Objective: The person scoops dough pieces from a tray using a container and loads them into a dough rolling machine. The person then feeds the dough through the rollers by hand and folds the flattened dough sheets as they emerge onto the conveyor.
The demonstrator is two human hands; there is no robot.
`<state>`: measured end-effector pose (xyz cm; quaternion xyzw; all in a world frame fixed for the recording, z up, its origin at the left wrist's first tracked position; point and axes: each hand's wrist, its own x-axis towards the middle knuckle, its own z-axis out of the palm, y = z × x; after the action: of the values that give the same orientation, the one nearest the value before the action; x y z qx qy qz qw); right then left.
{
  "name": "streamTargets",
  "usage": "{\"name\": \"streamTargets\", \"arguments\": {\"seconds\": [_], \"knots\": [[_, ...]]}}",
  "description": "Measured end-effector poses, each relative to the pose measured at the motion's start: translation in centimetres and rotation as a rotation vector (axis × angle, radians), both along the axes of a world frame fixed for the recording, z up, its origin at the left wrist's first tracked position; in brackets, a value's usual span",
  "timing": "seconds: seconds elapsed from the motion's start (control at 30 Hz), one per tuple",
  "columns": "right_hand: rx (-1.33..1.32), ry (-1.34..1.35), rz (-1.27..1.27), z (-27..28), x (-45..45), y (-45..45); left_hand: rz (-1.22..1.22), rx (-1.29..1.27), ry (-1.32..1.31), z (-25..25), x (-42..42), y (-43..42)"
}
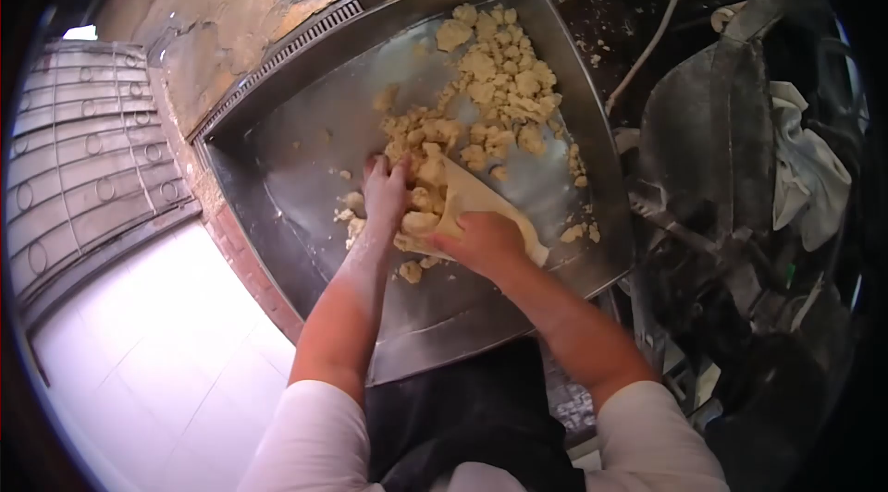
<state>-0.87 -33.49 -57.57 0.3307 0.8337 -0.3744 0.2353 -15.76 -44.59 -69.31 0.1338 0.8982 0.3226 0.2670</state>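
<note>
Crumbly pale-yellow dough lumps (421, 136) lie heaped in the middle of a metal tray (310, 164). My left hand (386, 185) reaches into the near left side of this heap, its fingers curved around some lumps and partly hidden by them. Beside it, a smooth, flat dough sheet (481, 191) slants across the tray, with lumps lying against and over its left part. My right hand (486, 240) grips the near part of this sheet, thumb pointing left and the other fingers mostly hidden.
More dough lumps (509, 71) spread along the tray's far right side, and small crumbs (580, 231) lie near its right wall. Dark machinery (698, 141) with a pale cloth (809, 168) hung on it stands to the right. Metal grilles (88, 141) are at the left.
</note>
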Motion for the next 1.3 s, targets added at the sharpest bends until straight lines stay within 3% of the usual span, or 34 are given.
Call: {"name": "streamTargets", "arguments": {"seconds": [0.03,0.1,0.13,0.23,0.3,0.4,0.47,0.5,0.57,0.63,0.77,0.8,0.9,0.97,1.0,1.07,1.3], "knots": [[-0.001,0.01,0.01,-0.2,0.2,-0.2,0.01,0.103,-0.191,1.0,-0.6,-0.2],[-0.087,0.039,-0.049,-0.7,2.1,-1.5,-0.065,0.207,-0.259,1.9,2.1,-0.9],[-0.083,0.039,-0.046,-1.4,3.4,-2.0,0.027,0.323,-0.429,0.6,3.6,-1.1],[0.079,0.184,-0.139,-3.5,5.6,-2.0,0.056,0.437,-0.489,0.3,6.0,0.6],[-0.013,0.164,-0.491,-3.6,5.8,-2.5,-0.008,0.441,-0.507,-0.1,6.1,1.0],[0.045,0.115,-0.527,-3.5,6.3,-3.7,-0.033,0.488,-0.536,-1.3,6.1,0.9],[0.051,0.189,-0.561,-2.9,7.5,-3.7,-0.086,0.343,-0.4,-3.8,6.9,-0.4],[0.039,0.238,-0.587,-2.5,8.2,-3.9,-0.093,0.344,-0.395,-0.6,6.7,-0.3],[0.028,0.322,-0.613,-0.2,9.1,-4.2,-0.017,0.338,-0.68,10.5,5.8,0.3],[0.029,0.553,-0.548,1.7,10.2,-4.5,-0.067,0.358,-0.592,15.1,5.5,-0.1],[0.046,0.627,-0.584,10.5,11.4,-5.7,-0.32,0.485,-0.4,26.6,5.2,-2.0],[-0.01,0.724,-0.631,12.2,11.7,-6.4,-0.401,0.297,-0.098,27.5,5.1,-2.7],[-0.045,0.89,-0.764,19.2,13.2,-8.9,-0.511,0.387,0.163,34.4,5.8,-4.8],[-0.275,0.892,-0.942,23.5,14.7,-11.0,-0.532,0.574,0.109,37.6,7.0,-5.9],[-0.224,0.936,-0.968,25.2,15.7,-11.8,-0.502,0.703,0.025,39.1,7.9,-6.2],[-0.373,1.002,-1.053,28.1,17.3,-13.1,-0.582,0.838,-0.011,43.3,9.5,-6.4],[-0.189,1.123,-1.061,41.5,25.8,-16.7,-0.857,0.993,0.002,55.3,16.1,-6.3]]}}
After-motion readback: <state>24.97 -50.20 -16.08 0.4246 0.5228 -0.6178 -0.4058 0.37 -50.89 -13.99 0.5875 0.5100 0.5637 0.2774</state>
